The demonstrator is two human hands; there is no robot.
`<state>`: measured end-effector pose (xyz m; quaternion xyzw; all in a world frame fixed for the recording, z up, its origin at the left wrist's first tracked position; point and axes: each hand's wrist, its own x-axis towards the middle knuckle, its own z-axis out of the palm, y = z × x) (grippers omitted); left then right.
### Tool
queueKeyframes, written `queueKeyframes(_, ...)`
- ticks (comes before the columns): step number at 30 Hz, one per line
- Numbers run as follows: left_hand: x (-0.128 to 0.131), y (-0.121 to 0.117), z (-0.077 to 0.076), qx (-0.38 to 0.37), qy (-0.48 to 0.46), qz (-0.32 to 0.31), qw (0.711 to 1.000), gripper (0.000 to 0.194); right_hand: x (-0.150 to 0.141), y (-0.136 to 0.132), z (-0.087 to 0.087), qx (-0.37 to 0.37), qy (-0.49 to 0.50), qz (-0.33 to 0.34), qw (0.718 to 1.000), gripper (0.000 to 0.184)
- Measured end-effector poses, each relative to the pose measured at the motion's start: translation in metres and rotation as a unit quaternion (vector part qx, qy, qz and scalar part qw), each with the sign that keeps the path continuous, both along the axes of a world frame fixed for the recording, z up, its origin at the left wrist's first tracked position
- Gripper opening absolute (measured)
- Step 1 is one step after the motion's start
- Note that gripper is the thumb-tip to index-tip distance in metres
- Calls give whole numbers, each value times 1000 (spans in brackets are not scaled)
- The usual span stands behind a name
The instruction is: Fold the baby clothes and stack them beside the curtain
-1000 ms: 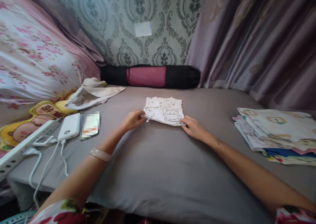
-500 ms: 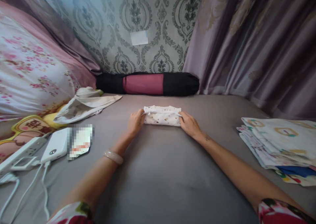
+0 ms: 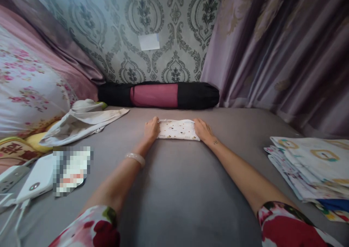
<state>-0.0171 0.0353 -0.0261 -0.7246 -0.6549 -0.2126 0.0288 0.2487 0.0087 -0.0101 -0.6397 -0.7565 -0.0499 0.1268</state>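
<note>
A small white cloth (image 3: 177,130) with a scattered dark and tan print lies folded into a flat rectangle on the grey bed sheet (image 3: 180,185). My left hand (image 3: 151,129) grips its left end, fingers curled at the upper corner. At the opposite end, my right hand (image 3: 203,130) pinches the upper right corner. The cloth's top edge stretches fairly straight between both hands. Its lower edge rests on the sheet. My fingertips are partly hidden behind the fabric.
To the right lies a stack of folded printed cloths (image 3: 313,163). At left are a crumpled white garment (image 3: 81,121), a white power bank (image 3: 36,178), a power strip (image 3: 12,178) with cables, and a blurred-out flat object (image 3: 72,170). A black and pink rolled bag (image 3: 155,95) lies along the wall.
The cloth's upper flap has come down toward me, so its front now looks like one smooth panel. Both hands still hold its ends. The view has shifted slightly.
</note>
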Motion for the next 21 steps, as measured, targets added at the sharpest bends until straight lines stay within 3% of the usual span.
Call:
queueKeyframes(10, -10, 25, -26, 3, -76, 8, 997, 17, 10, 20, -14, -26, 79, -55, 995, 28)
queueKeyframes(16, -8, 31, -24, -54, -136, 74, 987, 23, 8, 32, -17, -70, 159, -142, 974, 32)
queueKeyframes(21, -8, 33, -18, -93, -172, 95, 976, 21, 5, 34, -16, -69, 176, -173, 967, 31)
